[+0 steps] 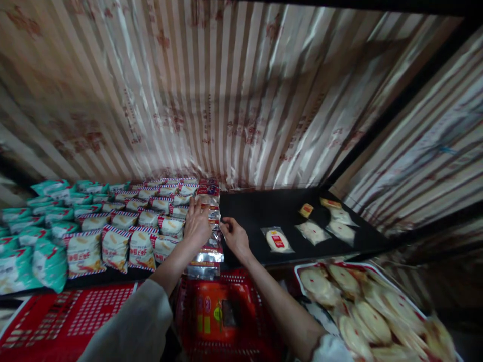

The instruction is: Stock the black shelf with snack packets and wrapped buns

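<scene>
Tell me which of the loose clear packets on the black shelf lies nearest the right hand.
The packet with the red label, left-most of the loose ones, lies closest to the right hand; the others sit farther right.

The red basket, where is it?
The red basket sits low in the middle, below the black shelf, between the person's two forearms.

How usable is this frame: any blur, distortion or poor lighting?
Head view: dim and warm overall; wide-angle bending curves the shelf and striped backing; motion blur smears the round packs at lower right; both hands, left hand and right hand, stay fairly sharp.
</scene>
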A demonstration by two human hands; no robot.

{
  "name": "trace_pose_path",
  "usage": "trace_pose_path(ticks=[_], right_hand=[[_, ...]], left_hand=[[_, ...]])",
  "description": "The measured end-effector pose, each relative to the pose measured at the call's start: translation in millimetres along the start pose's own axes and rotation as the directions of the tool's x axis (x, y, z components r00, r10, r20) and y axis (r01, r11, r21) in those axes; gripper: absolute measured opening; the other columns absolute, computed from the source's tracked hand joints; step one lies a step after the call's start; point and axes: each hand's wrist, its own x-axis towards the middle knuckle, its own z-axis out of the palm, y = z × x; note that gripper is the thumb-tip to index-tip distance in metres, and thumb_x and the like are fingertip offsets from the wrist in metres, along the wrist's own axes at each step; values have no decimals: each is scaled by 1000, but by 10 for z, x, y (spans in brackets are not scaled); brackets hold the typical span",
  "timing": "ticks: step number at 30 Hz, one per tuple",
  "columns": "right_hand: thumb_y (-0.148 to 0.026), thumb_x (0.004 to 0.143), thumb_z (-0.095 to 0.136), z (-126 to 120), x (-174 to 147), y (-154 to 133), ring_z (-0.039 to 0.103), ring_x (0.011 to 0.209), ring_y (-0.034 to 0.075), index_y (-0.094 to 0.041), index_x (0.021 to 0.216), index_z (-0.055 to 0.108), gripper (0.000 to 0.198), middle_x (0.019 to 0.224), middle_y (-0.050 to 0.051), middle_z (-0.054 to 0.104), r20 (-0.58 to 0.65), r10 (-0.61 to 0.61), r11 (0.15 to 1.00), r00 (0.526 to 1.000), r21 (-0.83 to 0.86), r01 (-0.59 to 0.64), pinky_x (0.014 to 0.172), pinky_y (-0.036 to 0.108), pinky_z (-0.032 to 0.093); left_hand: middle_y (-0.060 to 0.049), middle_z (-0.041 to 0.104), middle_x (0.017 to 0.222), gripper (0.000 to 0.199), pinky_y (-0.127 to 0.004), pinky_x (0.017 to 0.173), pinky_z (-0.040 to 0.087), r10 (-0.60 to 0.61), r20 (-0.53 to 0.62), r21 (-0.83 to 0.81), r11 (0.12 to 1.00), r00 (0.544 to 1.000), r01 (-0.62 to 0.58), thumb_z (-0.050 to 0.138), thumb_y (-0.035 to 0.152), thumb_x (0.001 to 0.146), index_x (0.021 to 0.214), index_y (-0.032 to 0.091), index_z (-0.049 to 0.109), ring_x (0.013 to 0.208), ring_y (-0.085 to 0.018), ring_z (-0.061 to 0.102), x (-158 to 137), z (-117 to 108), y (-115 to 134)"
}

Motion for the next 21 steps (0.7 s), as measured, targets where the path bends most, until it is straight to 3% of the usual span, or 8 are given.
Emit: trace_pose_path(ticks=[5,9,14,21], right_hand=[[-33,79,51,25,87,53,57,61,13,-22,85,61,17,66,-3,61,48,39,995,998,87,-43,57,23,39],[-39,79,51,16,143,64,53,57,12,-21,73,60,21,61,-3,58,84,80,987,993,134,-90,53,22,35],[-45,69,64,37,135,89,52,56,11,-21,76,59,25,62,-4,58,123,102,974,987,190,-125,53,21,36],[-47,72,61,-24,-156,134,54,57,12,-20,77,60,28,62,-2,60,154,158,929,975,311,-200,55,23,39]], left_hand=[[-12,39,143,50,-49,111,26,73,129,26,997,989,-77,51,17,77,127,15,50,140,-30,14,266,132,-88],[-12,41,141,46,-47,109,28,39,216,59,997,976,-53,44,17,82,128,16,50,137,-30,22,339,190,-107],[-12,42,140,42,-46,107,30,35,204,87,995,978,-54,41,21,86,127,17,50,133,-30,31,325,225,-121],[-10,35,146,46,-46,109,26,22,187,115,992,982,-45,43,30,87,132,19,45,137,-30,23,241,246,-141]])
